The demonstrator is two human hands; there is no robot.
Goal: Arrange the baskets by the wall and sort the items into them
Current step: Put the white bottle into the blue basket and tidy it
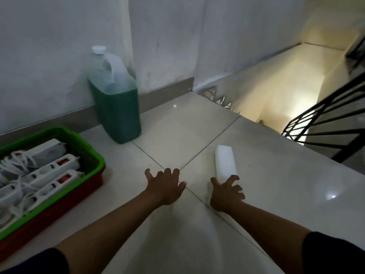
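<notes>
White remote-like slab (225, 162) lies on floor tile, right hand (225, 193) spread over its near end, nothing gripped. Left hand (166, 187) splayed, empty. Looks light, rigid, smooth; pinch long edges. Green basket (94, 155) left.

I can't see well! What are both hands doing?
Left hand: open, fingers spread, holding nothing.
Right hand: open, fingertips over the white rectangular plastic block.
</notes>
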